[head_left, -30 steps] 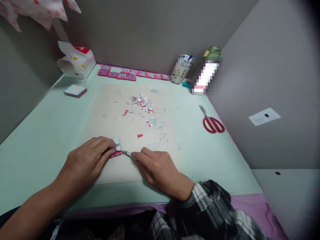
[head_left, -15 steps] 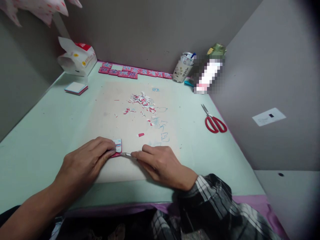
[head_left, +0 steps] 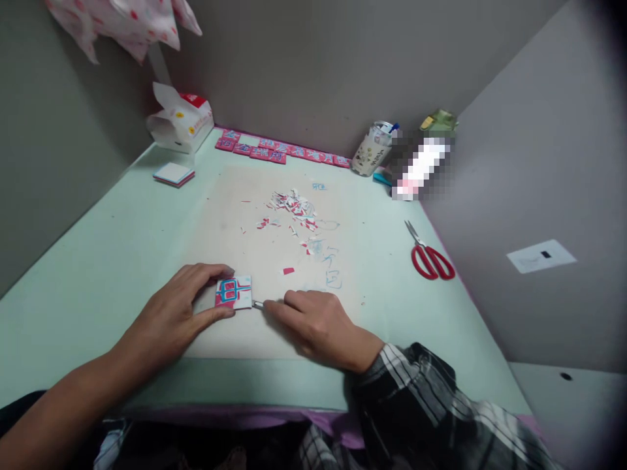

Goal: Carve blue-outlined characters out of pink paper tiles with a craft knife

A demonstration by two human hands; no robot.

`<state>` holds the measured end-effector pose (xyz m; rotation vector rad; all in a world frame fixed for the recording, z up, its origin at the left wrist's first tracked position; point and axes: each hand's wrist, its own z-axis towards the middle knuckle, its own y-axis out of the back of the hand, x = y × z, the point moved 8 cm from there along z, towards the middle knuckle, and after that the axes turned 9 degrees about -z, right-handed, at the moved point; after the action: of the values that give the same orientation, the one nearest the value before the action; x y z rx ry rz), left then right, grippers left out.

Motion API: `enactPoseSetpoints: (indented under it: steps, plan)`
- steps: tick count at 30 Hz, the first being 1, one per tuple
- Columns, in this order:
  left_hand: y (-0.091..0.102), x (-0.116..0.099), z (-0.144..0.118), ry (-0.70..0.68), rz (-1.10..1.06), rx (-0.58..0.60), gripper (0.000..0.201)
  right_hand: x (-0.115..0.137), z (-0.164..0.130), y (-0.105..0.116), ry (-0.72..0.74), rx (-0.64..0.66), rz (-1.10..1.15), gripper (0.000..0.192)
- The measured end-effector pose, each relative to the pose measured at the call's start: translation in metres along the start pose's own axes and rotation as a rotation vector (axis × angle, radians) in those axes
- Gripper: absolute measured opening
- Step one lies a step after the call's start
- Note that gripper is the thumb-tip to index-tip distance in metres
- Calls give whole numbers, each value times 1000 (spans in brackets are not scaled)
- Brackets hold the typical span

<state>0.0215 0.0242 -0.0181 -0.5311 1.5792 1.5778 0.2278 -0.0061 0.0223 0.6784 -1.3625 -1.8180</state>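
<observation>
Looks like a craft-cubicle desk [head_left: 112,281], walled by grey panels [head_left: 294,72] at far and right edges, bearing scraps [head_left: 292,203] and scissors [head_left: 432,261].

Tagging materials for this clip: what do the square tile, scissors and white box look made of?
Square tile: possibly layered rubber or foam, matte; red shows where the white top seems cut away. Scissors: probably metal blades, grey with some sheen, and plastic-looking handles, evenly red. White box: likely thin card or paper, matte, judging by its upright flap.
</observation>
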Motion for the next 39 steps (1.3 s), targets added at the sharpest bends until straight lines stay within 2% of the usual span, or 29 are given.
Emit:
enactPoseSetpoints:
  steps: [5, 11, 25, 32, 39]
  plan:
    - [2, 6, 1, 81, -59, -12, 60, 5, 3, 3, 69, -50, -82, 27]
    - [0, 1, 1, 83, -65, -3, 51, 3, 6, -4, 19, 37, -35, 32]
    - [0, 4, 0, 70, -53, -4, 50, 5, 6, 2, 21, -20, -32, 32]
    - [0, 4, -1, 106, -68, -6, 50, 2, 4, -3, -38, 25, 24, 30]
    - [1, -1, 0, 88, -50, -25, 50, 3, 6, -7, -30, 51, 3, 28]
